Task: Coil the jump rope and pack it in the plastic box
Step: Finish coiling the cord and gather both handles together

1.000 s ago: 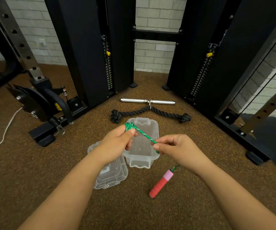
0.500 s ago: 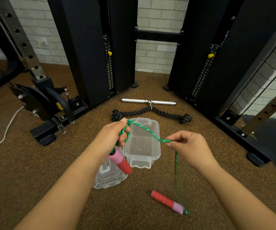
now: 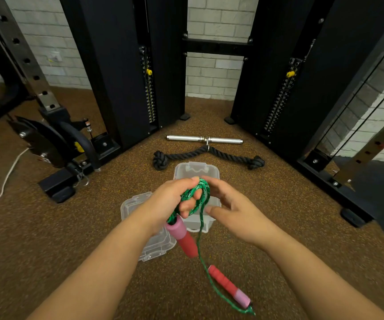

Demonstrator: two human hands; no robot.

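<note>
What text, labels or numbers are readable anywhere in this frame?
None legible.
Weight-stack scale strips on the left black column and right black column: markings too small to read.
Small tag by the black machine base: blurred.
Clear plastic box, green jump rope: no print visible.

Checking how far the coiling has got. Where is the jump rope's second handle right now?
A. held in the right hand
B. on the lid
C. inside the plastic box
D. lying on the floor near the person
D: the second handle lies on the floor, its rope trailing up to the coil in the left hand.
</note>
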